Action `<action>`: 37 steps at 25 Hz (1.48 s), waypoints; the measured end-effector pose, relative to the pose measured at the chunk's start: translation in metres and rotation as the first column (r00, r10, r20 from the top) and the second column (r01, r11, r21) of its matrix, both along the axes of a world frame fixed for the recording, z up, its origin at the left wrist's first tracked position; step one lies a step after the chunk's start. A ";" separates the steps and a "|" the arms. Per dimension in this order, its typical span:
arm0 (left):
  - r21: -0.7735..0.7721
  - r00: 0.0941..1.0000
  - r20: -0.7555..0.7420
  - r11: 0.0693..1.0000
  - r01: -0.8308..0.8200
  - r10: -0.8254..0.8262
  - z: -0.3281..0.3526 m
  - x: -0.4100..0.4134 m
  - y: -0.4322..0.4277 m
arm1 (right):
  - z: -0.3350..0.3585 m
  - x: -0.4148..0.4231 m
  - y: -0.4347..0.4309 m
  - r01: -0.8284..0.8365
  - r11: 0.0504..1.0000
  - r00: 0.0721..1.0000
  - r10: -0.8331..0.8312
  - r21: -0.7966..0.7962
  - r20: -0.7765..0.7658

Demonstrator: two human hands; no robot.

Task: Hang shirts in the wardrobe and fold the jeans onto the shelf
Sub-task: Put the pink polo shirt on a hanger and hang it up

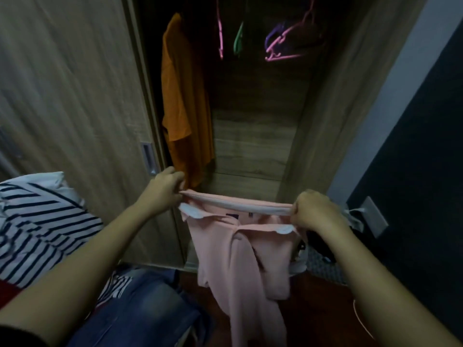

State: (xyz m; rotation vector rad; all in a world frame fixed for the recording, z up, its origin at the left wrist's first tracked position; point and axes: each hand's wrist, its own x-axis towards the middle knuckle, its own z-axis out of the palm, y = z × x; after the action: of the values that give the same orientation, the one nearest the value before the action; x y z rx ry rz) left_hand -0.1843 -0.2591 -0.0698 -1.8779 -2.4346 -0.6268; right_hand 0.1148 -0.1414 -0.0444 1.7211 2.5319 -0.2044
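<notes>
A pink polo shirt with a pale collar hangs in front of me, stretched by its shoulders. My left hand pinches its left shoulder and my right hand grips its right shoulder. Behind it stands the open wardrobe. An orange shirt hangs inside at the left. Empty pink, green and purple hangers dangle from the rail at the top. Blue jeans lie at the lower left, under my left forearm.
A black-and-white striped garment lies on a pile at the left. The sliding wardrobe door with a metal handle covers the left side. A wall socket sits on the dark wall at the right. A pink hanger's edge shows near my right forearm.
</notes>
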 end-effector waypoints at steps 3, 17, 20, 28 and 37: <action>0.106 0.933 0.342 0.991 0.082 -0.114 0.025 0.017 0.002 | 0.003 -0.006 -0.006 -0.057 0.998 0.997 0.056 0.012 0.043; 0.265 0.919 -0.233 0.889 0.374 -0.317 0.025 -0.013 -0.008 | 0.003 -0.027 0.003 0.005 0.998 0.990 0.003 0.055 -0.143; 0.067 0.880 -0.367 0.935 0.347 -0.301 0.011 -0.038 -0.015 | 0.000 -0.025 0.003 0.068 0.998 0.956 -0.066 -0.002 -0.285; 0.004 0.959 0.138 0.968 -0.249 0.246 0.011 -0.001 0.014 | 0.015 -0.051 -0.002 -0.228 0.973 0.944 0.208 -0.049 -0.255; -0.108 0.992 -0.011 0.986 -0.129 0.129 0.031 -0.034 -0.006 | 0.007 -0.074 -0.008 0.079 0.996 0.900 -0.050 0.048 -0.433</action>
State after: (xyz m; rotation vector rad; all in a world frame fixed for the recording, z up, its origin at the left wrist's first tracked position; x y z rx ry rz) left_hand -0.2184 -0.2652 -0.0390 -1.7354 -2.6114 -0.4940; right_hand 0.0406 -0.1493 -0.0377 1.9738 2.8032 -0.5765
